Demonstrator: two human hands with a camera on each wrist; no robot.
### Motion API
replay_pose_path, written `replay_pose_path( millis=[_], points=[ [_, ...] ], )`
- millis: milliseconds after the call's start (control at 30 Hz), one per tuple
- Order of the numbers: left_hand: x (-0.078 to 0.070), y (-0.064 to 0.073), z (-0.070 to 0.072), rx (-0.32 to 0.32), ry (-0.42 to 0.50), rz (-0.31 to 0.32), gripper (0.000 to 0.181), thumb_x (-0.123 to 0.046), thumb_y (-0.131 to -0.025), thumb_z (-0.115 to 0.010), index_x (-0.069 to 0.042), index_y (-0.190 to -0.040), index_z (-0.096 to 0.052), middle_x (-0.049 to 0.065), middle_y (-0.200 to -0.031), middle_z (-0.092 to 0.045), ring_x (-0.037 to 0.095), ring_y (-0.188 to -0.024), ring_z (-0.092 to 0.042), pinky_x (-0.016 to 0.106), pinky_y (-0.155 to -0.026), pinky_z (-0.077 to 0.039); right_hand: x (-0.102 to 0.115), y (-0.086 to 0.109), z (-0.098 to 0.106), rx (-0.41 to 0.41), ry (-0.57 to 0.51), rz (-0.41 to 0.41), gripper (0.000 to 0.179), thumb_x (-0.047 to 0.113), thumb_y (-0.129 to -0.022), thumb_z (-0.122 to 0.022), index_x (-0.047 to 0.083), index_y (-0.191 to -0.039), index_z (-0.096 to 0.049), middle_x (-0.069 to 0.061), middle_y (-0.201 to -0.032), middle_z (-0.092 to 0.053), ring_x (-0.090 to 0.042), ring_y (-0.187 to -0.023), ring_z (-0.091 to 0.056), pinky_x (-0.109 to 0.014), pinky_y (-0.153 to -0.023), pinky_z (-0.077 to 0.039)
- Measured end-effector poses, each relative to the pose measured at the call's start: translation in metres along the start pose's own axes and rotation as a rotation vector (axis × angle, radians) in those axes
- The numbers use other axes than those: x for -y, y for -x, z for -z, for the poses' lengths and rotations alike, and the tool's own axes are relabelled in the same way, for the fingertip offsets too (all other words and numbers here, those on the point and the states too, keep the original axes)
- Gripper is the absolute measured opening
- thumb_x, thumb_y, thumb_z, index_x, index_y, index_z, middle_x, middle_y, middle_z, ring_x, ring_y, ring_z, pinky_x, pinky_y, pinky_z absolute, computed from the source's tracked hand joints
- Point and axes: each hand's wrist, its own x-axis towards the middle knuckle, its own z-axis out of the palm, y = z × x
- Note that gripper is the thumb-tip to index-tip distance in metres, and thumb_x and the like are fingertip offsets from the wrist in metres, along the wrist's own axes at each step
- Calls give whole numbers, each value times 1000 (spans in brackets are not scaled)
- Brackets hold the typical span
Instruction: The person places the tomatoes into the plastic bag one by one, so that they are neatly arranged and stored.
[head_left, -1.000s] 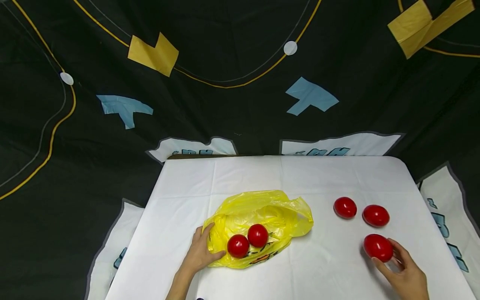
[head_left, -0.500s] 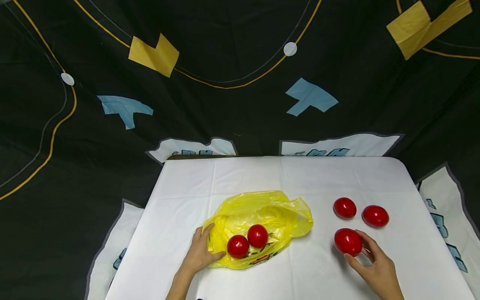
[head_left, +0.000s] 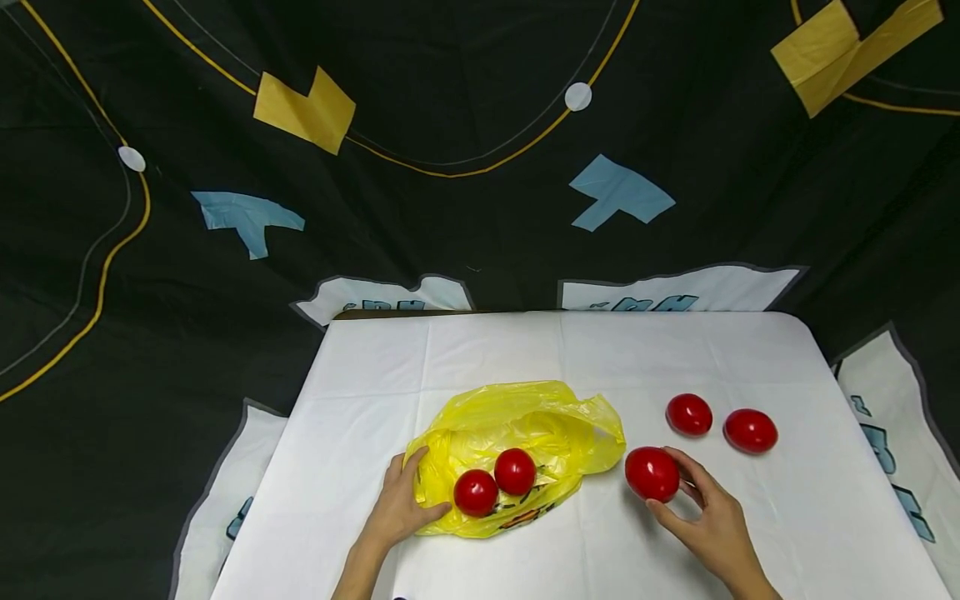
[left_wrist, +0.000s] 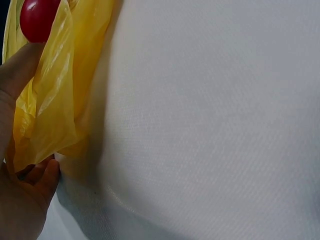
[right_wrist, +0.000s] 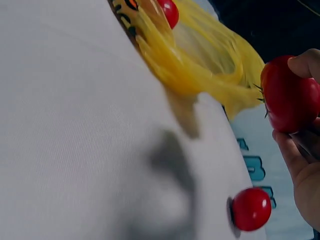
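Note:
My right hand (head_left: 708, 521) grips a red tomato (head_left: 652, 474) just right of the bag, raised over the table with its shadow below. Its green leafy stem end points toward the bag in the right wrist view, where the held tomato (right_wrist: 287, 95) has my thumb on top and fingers underneath. My left hand (head_left: 397, 504) holds the near left edge of a crumpled yellow plastic bag (head_left: 480, 412), thumb over the plastic (left_wrist: 55, 105) and fingers behind it. Two tomatoes, a left one (head_left: 476, 492) and a right one (head_left: 515, 472), lie side by side on the bag.
Two more tomatoes, one nearer the bag (head_left: 689, 415) and one farther right (head_left: 751, 431), sit on the table's right side. A white cloth (head_left: 495, 346) covers the table. Behind it hangs a dark patterned curtain (head_left: 450, 233).
My right hand has carried the tomato leftward from the table's right side to beside the bag's right edge. My left hand and the bag have stayed put.

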Motion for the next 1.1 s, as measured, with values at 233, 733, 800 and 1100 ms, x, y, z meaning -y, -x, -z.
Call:
replay_pose_path(
  millis=[233,733,800,1100],
  points=[
    [1,0,-1,-1,5,0,102,-48,-62,-84,-13,-145,-35,11,-135,-35,30,-123,-39,48,-98,-42,15,-9,-15,43,-27,76,75,16,-66,-88,12,-132,-52,-2,-123,-60,4,-104,-52,-7,-85,-41],
    [2,-3,-1,-5,-6,-2,102,-49,-62,-84,-14,-145,-36,12,-135,-35,30,-123,-40,49,-98,-42,29,-26,-53,139,-106,204,75,12,-64,-88,8,-131,-53,-3,-127,-58,-21,-108,-60,-38,-83,-53],
    [2,-2,-1,-2,0,-2,102,-49,-62,-84,-14,-145,-36,12,-135,-35,29,-122,-40,48,-98,-42,29,-28,-57,142,-104,211,75,13,-64,-88,8,-131,-53,-4,-127,-58,-22,-107,-61,-37,-83,-53],
    [2,-1,-1,1,2,-1,102,-48,-62,-84,-13,-145,-36,12,-135,-35,29,-122,-39,48,-98,-42,30,-41,-71,191,-70,214,73,18,-68,-86,6,-131,-52,-7,-126,-58,-22,-107,-61,-33,-84,-53]
  ],
)
